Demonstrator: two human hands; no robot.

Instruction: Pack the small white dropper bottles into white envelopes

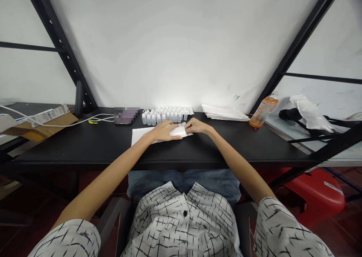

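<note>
Left hand [161, 131] and right hand [198, 126], fingers [189, 123] narrow, held folded paper [178, 131] near the bench's [85, 147] back edge; a slip could topple bottles [164, 117].

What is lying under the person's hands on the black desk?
A white paper sheet lies under the left hand, and a folded white piece sits between it and the right hand. The part beneath the palms is hidden.

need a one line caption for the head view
Left hand and right hand meet over a white paper sheet on a black desk, rows of small white plastic bottles just beyond
</note>
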